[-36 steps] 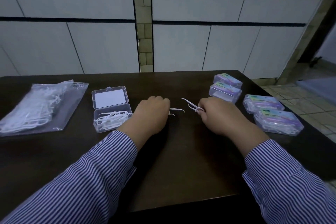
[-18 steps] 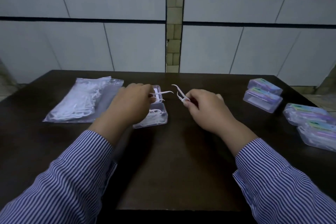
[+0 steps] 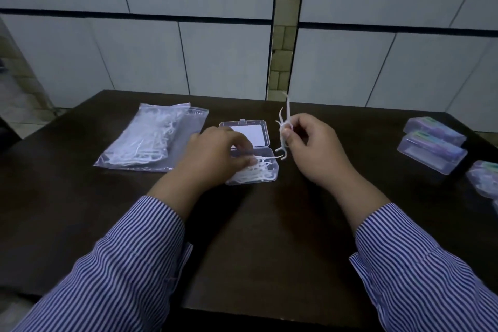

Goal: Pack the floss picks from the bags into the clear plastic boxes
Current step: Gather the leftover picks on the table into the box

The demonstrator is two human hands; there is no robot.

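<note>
Floss picks [image 3: 283, 132] pinched upright in right hand [image 3: 314, 147], left hand [image 3: 215, 153] seemingly pinching one over open box [image 3: 265, 172]

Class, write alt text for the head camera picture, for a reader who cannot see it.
A person's left hand lowers floss picks into an open clear box on a dark table, while the right hand pinches a few more picks. A bag of picks lies left; closed boxes sit right.

We see white floss picks [image 3: 257, 171], blue-and-white striped sleeves [image 3: 129, 259], a dark brown counter [image 3: 269, 237], and purple-labelled closed boxes [image 3: 432, 155].
</note>
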